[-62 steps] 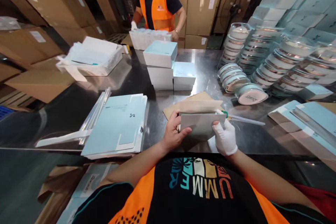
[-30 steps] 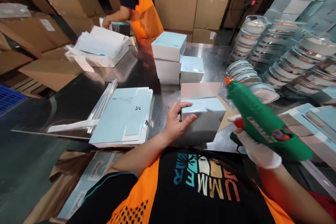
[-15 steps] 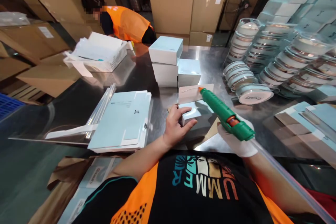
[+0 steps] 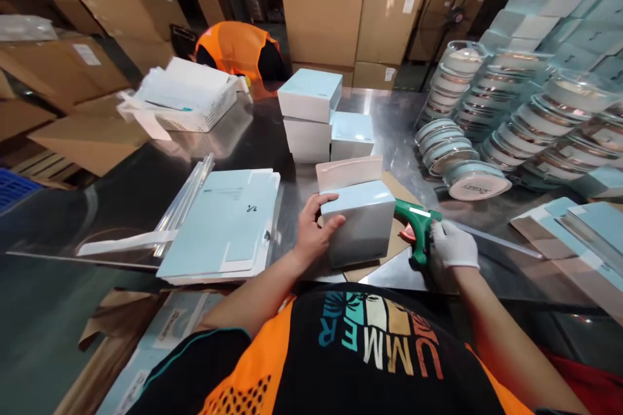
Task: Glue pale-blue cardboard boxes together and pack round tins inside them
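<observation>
Glare streaks the metal table [image 4: 394, 123]; edges look stretched.

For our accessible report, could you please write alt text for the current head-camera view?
A person's bare left hand holds a pale box with its flap raised, while the white-gloved right hand is at a green glue gun. Across the metal table, round containers are stacked at right and a co-worker in orange bends low.

Tabletop [image 4: 396, 123] gives a passage between the stacked boxes [image 4: 310, 104] and the leaning round containers [image 4: 448, 146]; the green glue gun [image 4: 421, 233] bars its near end; depth behind the containers is hard to judge.
</observation>
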Motion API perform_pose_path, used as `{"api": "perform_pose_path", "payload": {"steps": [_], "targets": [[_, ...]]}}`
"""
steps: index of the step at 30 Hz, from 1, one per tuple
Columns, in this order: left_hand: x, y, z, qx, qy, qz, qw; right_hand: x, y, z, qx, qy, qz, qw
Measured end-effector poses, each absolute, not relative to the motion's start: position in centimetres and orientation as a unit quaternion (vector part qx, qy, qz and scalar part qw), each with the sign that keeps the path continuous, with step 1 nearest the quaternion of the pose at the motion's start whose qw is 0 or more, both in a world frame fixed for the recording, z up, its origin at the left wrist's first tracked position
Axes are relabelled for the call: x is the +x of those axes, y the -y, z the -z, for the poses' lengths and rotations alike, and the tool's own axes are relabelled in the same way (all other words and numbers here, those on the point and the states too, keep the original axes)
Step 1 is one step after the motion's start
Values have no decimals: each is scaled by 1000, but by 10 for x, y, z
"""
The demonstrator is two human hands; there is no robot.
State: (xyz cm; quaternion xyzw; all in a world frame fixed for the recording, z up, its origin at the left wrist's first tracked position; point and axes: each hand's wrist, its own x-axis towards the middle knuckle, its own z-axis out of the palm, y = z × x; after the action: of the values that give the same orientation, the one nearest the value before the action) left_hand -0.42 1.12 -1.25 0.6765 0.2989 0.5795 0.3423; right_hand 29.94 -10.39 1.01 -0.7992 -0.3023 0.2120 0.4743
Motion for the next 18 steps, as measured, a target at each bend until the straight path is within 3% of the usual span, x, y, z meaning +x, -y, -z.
{"api": "perform_pose_path", "payload": {"steps": [3, 6, 10, 18], "targets": [[-5, -15, 15, 691, -287, -565, 347, 284, 93, -20, -764, 360, -193, 499], [-5, -19, 18, 710, -274, -551, 343, 252, 64, -29, -648, 448, -284, 546], [-9, -23, 19, 728, -254, -540, 338, 226, 34, -35, -559, 509, -359, 548], [1, -27, 20, 659, -158, -626, 386, 258, 51, -24, -465, 684, -233, 511]]}}
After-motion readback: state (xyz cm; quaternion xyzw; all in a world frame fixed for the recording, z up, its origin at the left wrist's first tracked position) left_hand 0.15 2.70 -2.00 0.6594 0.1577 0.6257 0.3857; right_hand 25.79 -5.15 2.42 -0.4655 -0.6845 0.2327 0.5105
